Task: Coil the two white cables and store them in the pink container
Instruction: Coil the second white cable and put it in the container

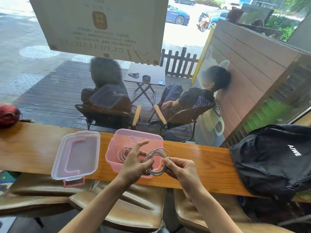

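Over the open pink plastic container (113, 149), both hands pinch a coiled white cable (157, 161): left hand (135, 163), right hand (180, 169). Another white coil (123, 153) lies inside.

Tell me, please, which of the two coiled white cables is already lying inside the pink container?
The smaller coil on the left lies inside the pink container. The larger coil is held above its front right corner by the left hand and right hand.

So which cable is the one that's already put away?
Find the long wooden counter by the window, then the open pink plastic container in its middle. The stored coiled white cable lies inside on its bottom, left side; the other white coil is held above the rim by both hands.
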